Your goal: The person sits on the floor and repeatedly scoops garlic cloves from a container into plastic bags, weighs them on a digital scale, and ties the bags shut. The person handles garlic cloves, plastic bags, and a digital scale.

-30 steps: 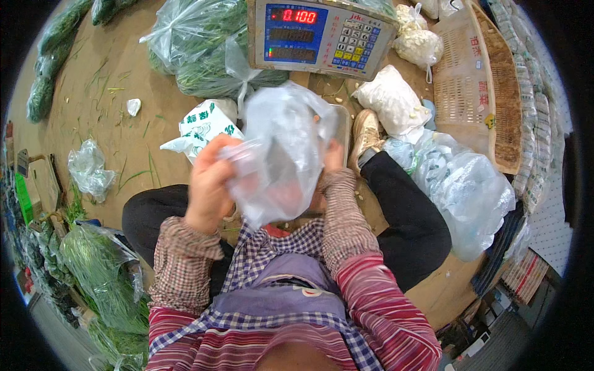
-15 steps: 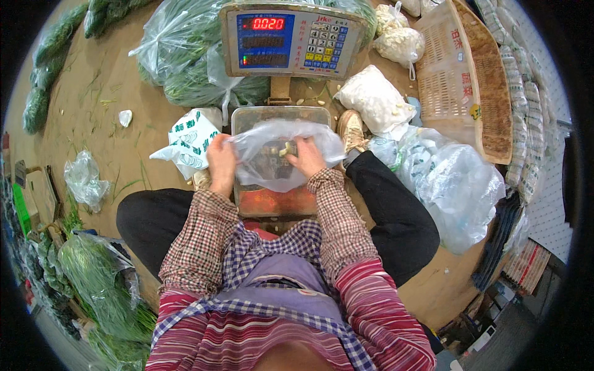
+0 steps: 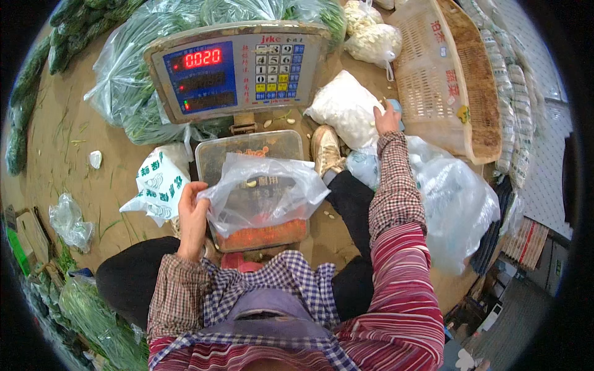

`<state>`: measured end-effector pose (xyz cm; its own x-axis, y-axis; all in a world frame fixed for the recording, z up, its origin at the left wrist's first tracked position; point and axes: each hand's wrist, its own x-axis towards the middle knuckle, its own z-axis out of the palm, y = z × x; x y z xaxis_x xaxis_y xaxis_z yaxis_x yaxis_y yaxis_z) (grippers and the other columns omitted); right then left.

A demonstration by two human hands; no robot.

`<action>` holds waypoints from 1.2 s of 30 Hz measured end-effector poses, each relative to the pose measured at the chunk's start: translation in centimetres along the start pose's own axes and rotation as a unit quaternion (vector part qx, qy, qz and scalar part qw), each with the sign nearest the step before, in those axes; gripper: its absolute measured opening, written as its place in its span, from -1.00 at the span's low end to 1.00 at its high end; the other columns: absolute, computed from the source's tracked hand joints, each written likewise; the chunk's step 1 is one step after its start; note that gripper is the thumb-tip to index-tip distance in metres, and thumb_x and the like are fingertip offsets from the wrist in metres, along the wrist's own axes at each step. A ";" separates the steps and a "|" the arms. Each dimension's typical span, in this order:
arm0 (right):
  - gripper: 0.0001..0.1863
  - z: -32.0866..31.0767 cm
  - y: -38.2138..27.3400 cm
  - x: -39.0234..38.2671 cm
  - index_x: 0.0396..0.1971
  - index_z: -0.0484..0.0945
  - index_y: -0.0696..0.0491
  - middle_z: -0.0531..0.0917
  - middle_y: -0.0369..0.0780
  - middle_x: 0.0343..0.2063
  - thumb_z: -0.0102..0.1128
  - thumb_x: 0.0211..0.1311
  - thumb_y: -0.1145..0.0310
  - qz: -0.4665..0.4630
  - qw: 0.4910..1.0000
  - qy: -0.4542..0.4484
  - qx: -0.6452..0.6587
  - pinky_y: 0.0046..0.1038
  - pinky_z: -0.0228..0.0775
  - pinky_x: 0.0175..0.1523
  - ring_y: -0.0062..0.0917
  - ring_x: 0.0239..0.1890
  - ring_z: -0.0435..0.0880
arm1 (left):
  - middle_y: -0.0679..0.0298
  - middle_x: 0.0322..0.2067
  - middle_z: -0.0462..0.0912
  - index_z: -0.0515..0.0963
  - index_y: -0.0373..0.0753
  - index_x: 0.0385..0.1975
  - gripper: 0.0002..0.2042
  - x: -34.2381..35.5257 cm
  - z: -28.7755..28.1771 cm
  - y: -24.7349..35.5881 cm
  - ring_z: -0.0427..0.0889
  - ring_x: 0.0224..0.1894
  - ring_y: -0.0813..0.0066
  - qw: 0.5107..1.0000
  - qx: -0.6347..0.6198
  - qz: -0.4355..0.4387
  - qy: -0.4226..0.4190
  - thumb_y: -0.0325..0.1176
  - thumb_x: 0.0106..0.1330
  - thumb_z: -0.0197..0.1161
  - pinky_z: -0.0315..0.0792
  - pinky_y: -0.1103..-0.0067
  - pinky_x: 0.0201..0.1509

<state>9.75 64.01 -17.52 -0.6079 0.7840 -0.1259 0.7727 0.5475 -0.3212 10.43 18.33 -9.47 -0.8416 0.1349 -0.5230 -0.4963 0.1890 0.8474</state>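
Observation:
A clear plastic bag (image 3: 272,176) lies over the platform of a weighing scale (image 3: 213,145), its mouth spread wide. My left hand (image 3: 193,213) pinches the near-left edge of this bag. A pale garlic clove (image 3: 250,183) shows inside its mouth. My right hand (image 3: 388,117) is away to the right, at the side of a white bag (image 3: 346,108) full of what look like peeled garlic cloves. Its fingers are bent, and what they grip is hidden. Right beside that hand sits a light blue object (image 3: 396,110), mostly covered.
The scale's display panel (image 3: 238,71) stands behind the platform. Bagged green vegetables (image 3: 133,74) lie beyond it. A printed white bag (image 3: 162,185) is on the left. To the right are a plastic crate (image 3: 427,86) and a heap of clear bags (image 3: 458,198). My shoe (image 3: 326,148) rests beside the scale.
My right hand has let go of the clear bag and moved right to the white bag of cloves. My left hand still holds the bag's edge. The head view has shifted.

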 end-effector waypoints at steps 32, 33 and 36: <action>-0.64 -2.8 -11.9 -28.6 -0.17 0.36 0.19 0.53 -0.13 -0.46 0.00 0.05 0.29 -0.220 0.871 -0.409 0.164 -0.52 0.37 -0.39 -0.49 -0.47 0.55 | 0.05 0.02 0.13 0.21 -0.21 -0.03 -0.48 -0.9 -7.5 -4.6 0.11 0.08 0.12 0.692 0.670 0.249 0.099 -0.41 -0.10 0.08 -0.02 0.18 0.07; -0.64 -2.8 -11.1 -29.6 -0.17 0.36 0.19 0.53 -0.13 -0.47 0.01 0.04 0.31 -0.233 0.868 -0.405 0.166 -0.52 0.36 -0.36 -0.49 -0.45 0.54 | 0.13 -0.10 0.32 0.38 -0.18 -0.18 -0.57 0.0 -7.9 -6.0 0.24 0.00 0.22 0.671 0.646 0.322 0.171 -0.42 -0.19 0.11 0.02 0.16 0.07; -0.67 -3.7 -10.9 -31.9 -0.19 0.37 0.18 0.54 -0.13 -0.47 0.02 0.03 0.32 -0.232 0.861 -0.420 0.169 -0.52 0.35 -0.33 -0.48 -0.43 0.54 | 0.19 -0.38 0.48 0.46 -0.18 -0.48 -0.85 2.6 -8.6 -7.4 0.42 -0.23 0.30 0.741 0.639 0.205 0.022 -0.45 -0.10 0.02 0.08 0.21 0.05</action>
<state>21.40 34.06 -6.55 -0.8641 -0.0631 -0.4994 0.3995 0.5175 -0.7567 10.13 8.92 -16.33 -0.8863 0.4092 -0.2169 0.3863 0.9115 0.1411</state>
